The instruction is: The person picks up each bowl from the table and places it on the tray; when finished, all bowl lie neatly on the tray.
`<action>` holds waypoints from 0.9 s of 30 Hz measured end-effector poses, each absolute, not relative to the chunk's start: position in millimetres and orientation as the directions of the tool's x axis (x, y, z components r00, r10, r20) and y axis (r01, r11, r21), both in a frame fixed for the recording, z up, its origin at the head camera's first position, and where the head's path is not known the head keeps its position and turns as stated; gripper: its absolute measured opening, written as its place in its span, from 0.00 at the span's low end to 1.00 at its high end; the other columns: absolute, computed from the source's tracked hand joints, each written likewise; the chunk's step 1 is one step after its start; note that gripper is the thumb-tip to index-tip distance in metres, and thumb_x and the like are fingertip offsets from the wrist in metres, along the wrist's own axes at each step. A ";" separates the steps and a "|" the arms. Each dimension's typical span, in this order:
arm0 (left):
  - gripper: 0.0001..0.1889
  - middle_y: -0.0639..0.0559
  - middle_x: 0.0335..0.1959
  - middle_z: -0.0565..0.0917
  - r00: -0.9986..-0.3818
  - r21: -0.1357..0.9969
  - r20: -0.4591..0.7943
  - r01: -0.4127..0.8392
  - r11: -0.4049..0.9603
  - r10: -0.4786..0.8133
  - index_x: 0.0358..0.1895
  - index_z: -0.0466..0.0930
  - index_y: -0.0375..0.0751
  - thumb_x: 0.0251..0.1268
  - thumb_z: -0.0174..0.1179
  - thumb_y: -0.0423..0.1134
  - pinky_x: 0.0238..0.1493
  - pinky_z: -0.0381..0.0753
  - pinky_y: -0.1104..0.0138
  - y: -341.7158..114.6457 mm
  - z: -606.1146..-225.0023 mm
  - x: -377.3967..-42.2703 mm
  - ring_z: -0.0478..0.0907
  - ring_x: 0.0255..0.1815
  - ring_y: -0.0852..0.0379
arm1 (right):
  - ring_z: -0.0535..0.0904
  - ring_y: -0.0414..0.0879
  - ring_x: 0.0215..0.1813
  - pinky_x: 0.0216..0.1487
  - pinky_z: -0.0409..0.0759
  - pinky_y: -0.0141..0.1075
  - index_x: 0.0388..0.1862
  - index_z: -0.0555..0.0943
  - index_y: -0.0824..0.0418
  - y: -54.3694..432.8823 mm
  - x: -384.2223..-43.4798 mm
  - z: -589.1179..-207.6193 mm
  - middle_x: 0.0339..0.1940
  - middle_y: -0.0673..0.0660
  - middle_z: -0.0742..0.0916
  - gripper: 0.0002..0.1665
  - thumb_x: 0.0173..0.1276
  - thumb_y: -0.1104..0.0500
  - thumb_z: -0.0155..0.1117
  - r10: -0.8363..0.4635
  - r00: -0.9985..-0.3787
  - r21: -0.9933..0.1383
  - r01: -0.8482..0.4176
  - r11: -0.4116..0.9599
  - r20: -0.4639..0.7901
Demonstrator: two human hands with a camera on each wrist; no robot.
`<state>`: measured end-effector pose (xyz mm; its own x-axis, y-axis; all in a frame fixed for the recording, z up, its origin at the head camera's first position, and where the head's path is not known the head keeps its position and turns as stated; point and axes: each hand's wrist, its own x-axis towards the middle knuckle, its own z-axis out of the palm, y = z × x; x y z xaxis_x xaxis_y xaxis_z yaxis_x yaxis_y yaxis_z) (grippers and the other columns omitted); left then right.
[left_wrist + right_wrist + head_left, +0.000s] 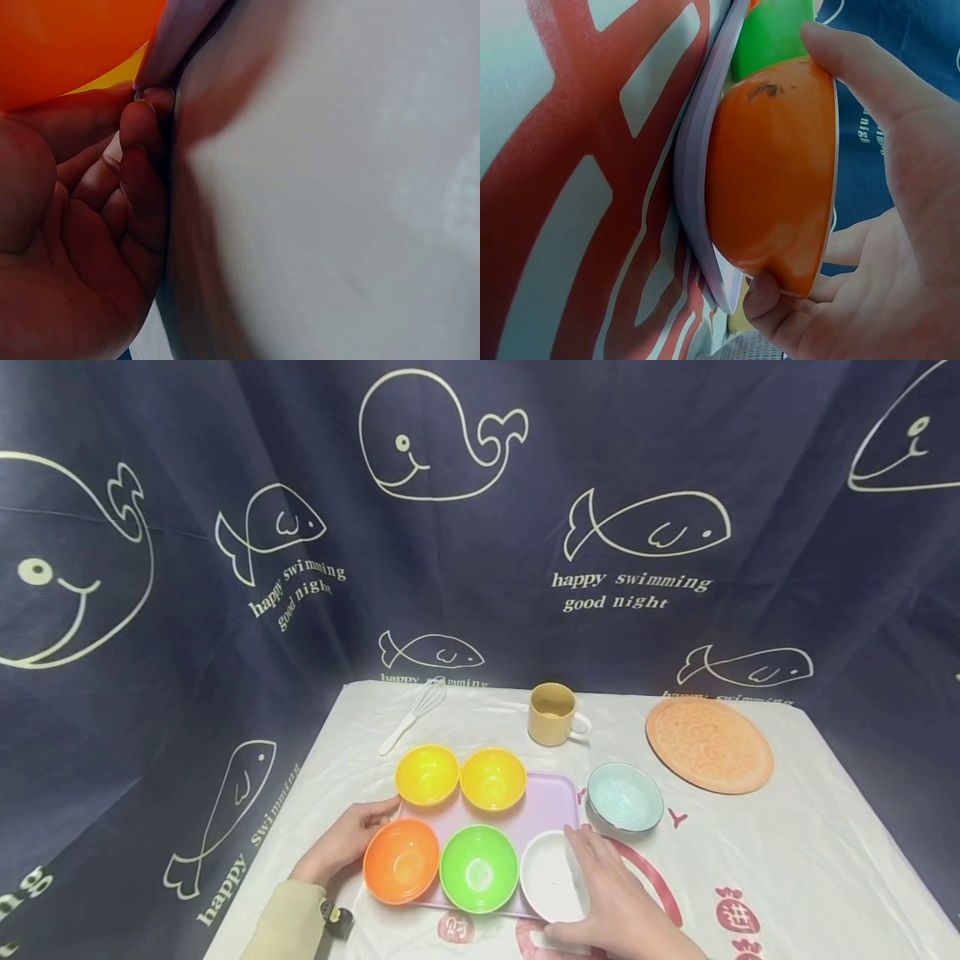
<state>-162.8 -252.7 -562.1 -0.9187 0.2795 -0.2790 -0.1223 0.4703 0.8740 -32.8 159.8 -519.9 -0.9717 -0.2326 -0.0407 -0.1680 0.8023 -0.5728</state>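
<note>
A light purple tray [553, 803] lies on the table with several bowls on it. My left hand [347, 841] is at its left side, fingers curled at the tray edge beside the orange bowl [401, 860]. At the front right of the tray, my right hand [618, 897] grips a bowl [550, 875] by its rim, white inside and orange outside in the right wrist view. The thumb [855, 56] and the fingers [765, 296] span this bowl. Between these two bowls sits a green bowl [479, 868]. Two yellow bowls [427, 775] stand behind them.
To the right of the tray is a light blue bowl [625, 797]. A tan mug [551, 717] with a white handle stands behind the tray. A whisk [412, 718] lies at the back left, and a round orange-brown board [708, 745] at the back right.
</note>
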 end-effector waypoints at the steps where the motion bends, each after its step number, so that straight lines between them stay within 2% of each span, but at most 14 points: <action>1: 0.30 0.48 0.29 0.84 -0.919 0.876 -0.277 -0.121 0.467 0.281 0.75 0.73 0.40 0.71 0.65 0.34 0.41 0.81 0.63 -252.7 -562.1 -162.8 0.81 0.31 0.51 | 0.62 0.59 0.79 0.72 0.68 0.57 0.82 0.62 0.65 159.9 -32.6 -519.6 0.80 0.65 0.67 0.81 0.37 0.23 0.82 -0.230 -0.972 -0.575 -0.165 0.801 -0.042; 6: 0.30 0.47 0.29 0.84 -0.917 0.880 -0.278 -0.123 0.459 0.286 0.75 0.72 0.39 0.71 0.65 0.33 0.42 0.81 0.63 -252.3 -561.2 -162.9 0.81 0.31 0.51 | 0.63 0.58 0.78 0.71 0.70 0.56 0.82 0.63 0.64 161.1 -31.4 -515.4 0.80 0.63 0.67 0.82 0.35 0.21 0.82 -0.215 -0.976 -0.575 -0.157 0.803 -0.035; 10: 0.30 0.47 0.28 0.84 -0.921 0.884 -0.271 -0.123 0.451 0.280 0.75 0.73 0.39 0.71 0.64 0.33 0.40 0.80 0.62 -251.4 -560.5 -162.6 0.80 0.30 0.50 | 0.70 0.53 0.73 0.67 0.74 0.55 0.80 0.67 0.62 167.0 -31.0 -508.7 0.74 0.57 0.73 0.81 0.32 0.18 0.80 -0.197 -0.980 -0.565 -0.180 0.805 0.032; 13: 0.29 0.48 0.28 0.84 -0.924 0.883 -0.264 -0.117 0.453 0.276 0.75 0.73 0.39 0.71 0.64 0.33 0.39 0.81 0.61 -251.6 -561.3 -162.7 0.81 0.30 0.51 | 0.74 0.53 0.68 0.65 0.76 0.56 0.79 0.68 0.61 176.5 -32.3 -505.0 0.70 0.56 0.76 0.79 0.34 0.18 0.80 -0.182 -0.978 -0.550 -0.208 0.809 0.102; 19: 0.29 0.48 0.29 0.85 -0.921 0.880 -0.279 -0.132 0.456 0.271 0.75 0.73 0.41 0.71 0.64 0.33 0.40 0.81 0.61 -252.3 -562.1 -163.4 0.81 0.31 0.51 | 0.73 0.66 0.67 0.62 0.74 0.67 0.79 0.65 0.66 210.5 -41.0 -498.6 0.68 0.66 0.75 0.76 0.42 0.24 0.82 -0.146 -0.967 -0.497 -0.234 0.836 0.211; 27: 0.30 0.47 0.29 0.85 -0.918 0.877 -0.288 -0.139 0.460 0.271 0.75 0.73 0.41 0.70 0.65 0.32 0.39 0.81 0.62 -250.7 -561.7 -164.1 0.81 0.31 0.51 | 0.66 0.69 0.69 0.62 0.68 0.71 0.78 0.63 0.72 259.2 -65.3 -498.4 0.68 0.71 0.72 0.77 0.42 0.29 0.86 -0.070 -0.959 -0.494 -0.203 0.846 0.275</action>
<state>-164.1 -250.7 -561.7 -0.9185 0.2713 -0.2877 -0.1391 0.4596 0.8772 -65.3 259.2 -498.4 -0.9590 -0.0700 0.2746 -0.2031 0.8456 -0.4937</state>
